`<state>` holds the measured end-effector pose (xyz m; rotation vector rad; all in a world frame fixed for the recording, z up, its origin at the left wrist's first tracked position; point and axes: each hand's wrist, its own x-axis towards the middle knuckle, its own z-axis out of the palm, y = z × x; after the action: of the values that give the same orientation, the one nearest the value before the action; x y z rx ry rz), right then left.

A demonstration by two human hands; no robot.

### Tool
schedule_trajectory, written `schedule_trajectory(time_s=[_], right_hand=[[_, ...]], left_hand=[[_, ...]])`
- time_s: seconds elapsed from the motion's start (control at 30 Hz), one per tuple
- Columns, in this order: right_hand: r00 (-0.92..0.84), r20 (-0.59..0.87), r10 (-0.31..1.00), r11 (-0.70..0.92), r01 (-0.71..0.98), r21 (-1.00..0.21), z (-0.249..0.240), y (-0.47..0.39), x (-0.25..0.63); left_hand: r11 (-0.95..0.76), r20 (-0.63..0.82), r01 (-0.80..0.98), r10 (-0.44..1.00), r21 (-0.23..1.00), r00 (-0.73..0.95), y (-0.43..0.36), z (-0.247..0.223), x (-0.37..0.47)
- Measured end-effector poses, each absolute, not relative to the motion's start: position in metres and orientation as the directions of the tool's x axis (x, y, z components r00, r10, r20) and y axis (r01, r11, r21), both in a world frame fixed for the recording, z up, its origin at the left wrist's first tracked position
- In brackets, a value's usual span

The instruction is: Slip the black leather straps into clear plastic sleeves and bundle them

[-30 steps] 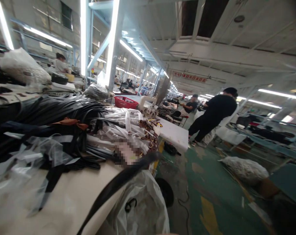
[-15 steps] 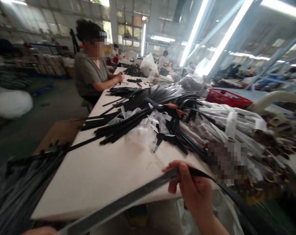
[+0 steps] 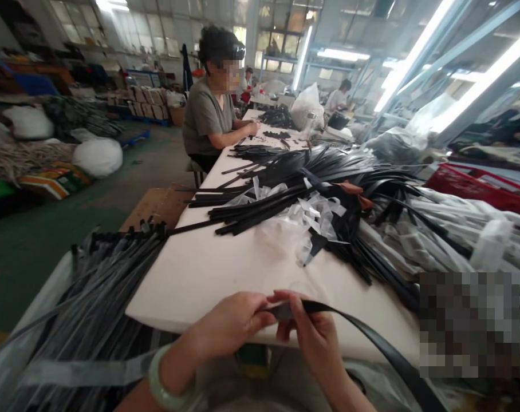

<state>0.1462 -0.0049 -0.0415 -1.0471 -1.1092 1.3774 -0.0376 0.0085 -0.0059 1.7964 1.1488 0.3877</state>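
Bringing the left hand [image 3: 229,323] in from the lower left since half a second ago, now holding it close beside the right hand [image 3: 318,335], over the tabletop's [image 3: 225,269] near edge. Pinching a black strap [image 3: 375,337] with both: looking flat, narrow, greyish where gripped, curving darkly toward the lower right.

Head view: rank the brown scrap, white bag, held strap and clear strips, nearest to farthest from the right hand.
1. Held strap: in the right hand.
2. Clear strips: ahead, on the table.
3. Brown scrap: beyond them, slightly right.
4. White bag: far along the table.
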Motion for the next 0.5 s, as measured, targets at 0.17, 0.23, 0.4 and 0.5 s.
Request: schedule_trajectory(time_s=[0.17, 0.23, 0.4, 0.5], right_hand=[[0.234, 0.233, 0.944, 0.260, -0.094, -0.961, -0.032, -0.018, 0.203], [0.252, 0.318, 0.914, 0.327, 0.005, -0.945, -0.030, -0.020, 0.213], [0.014, -0.008, 1.000, -0.008, 0.069, -0.998, -0.031, -0.026, 0.174], [-0.153, -0.136, 0.979, -0.129, 0.054, -0.990, -0.032, -0.024, 0.160]], left_hand=[[0.167, -0.452, 0.466, 0.651, 0.869, 0.609, 0.003, -0.010, -0.036], [0.173, -0.449, 0.463, 0.671, 0.869, 0.590, -0.002, -0.010, -0.040], [0.039, -0.355, 0.481, 0.726, 0.876, 0.589, -0.005, -0.003, -0.030], [-0.047, -0.299, 0.501, 0.752, 0.864, 0.587, -0.007, 0.002, -0.028]])
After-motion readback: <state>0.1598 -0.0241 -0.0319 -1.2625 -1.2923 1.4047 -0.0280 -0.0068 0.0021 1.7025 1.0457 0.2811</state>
